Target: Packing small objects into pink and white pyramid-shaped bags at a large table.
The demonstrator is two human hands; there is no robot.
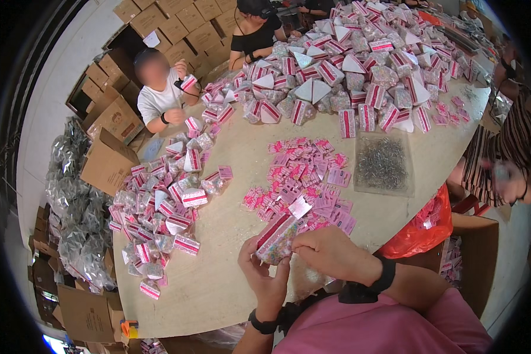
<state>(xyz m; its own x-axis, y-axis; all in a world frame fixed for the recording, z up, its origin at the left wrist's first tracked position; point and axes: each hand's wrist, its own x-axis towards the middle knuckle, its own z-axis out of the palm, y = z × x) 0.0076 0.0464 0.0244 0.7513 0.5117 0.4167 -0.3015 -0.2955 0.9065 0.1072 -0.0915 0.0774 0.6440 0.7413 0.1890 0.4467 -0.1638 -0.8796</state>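
My left hand (pixel 264 276) and my right hand (pixel 330 255) together hold a small clear bag (pixel 275 237) of coloured bits topped by a red and white card, just above the near edge of the table (pixel 218 289). The left hand grips the bag from below. On the bag's right side sit the fingers of my right hand. Right behind the bag lies a spread of small pink cards (pixel 304 180).
A heap of finished bags (pixel 162 215) lies at the left, and a far larger one (pixel 360 65) at the back. A clear tray of metal staples (pixel 382 162) sits at the right. An orange plastic bag (pixel 422 227) hangs by a carton. Other people sit around the table.
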